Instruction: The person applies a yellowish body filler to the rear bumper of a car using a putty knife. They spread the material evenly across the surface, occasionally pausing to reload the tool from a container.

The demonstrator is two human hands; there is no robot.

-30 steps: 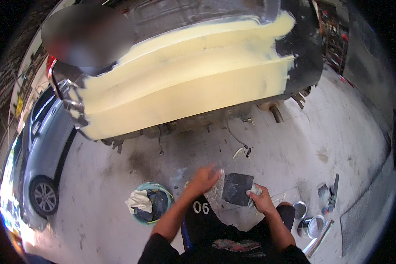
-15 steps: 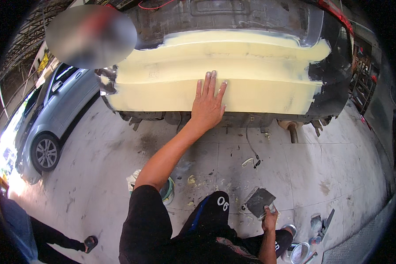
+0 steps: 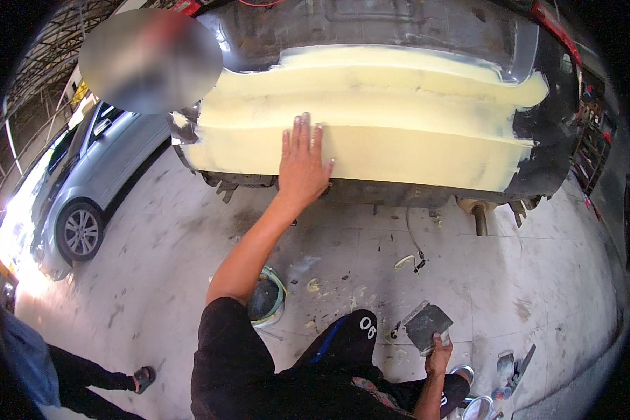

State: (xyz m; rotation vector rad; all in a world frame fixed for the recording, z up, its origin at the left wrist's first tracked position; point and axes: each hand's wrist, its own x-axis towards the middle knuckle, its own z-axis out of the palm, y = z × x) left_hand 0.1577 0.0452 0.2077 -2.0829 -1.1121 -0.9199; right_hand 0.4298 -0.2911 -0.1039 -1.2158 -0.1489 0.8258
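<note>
My left hand (image 3: 304, 166) lies flat on the car's rear panel, its fingers spread and holding nothing. Under the fingers is a wide coat of pale yellow body filler (image 3: 406, 150), which covers most of the dark panel (image 3: 441, 28). Low on the right, over the floor and beside my knee, my right hand (image 3: 438, 355) is closed on the near edge of a dark grey square plate (image 3: 428, 327). A paler edge shows at its side; I cannot tell its exact kind.
A bucket (image 3: 269, 297) with a green rim stands below my left forearm. Another person's sandalled foot (image 3: 144, 379) is at the lower left. A silver car (image 3: 129, 150) is parked on the left. Tools (image 3: 516, 371) and a tin (image 3: 477, 408) lie at the lower right. An exhaust pipe (image 3: 480, 218) juts below the panel.
My left hand has slid leftward along the filler, still flat. My right hand keeps hold of the plate, which has tilted slightly. The whole view has shifted a little.
</note>
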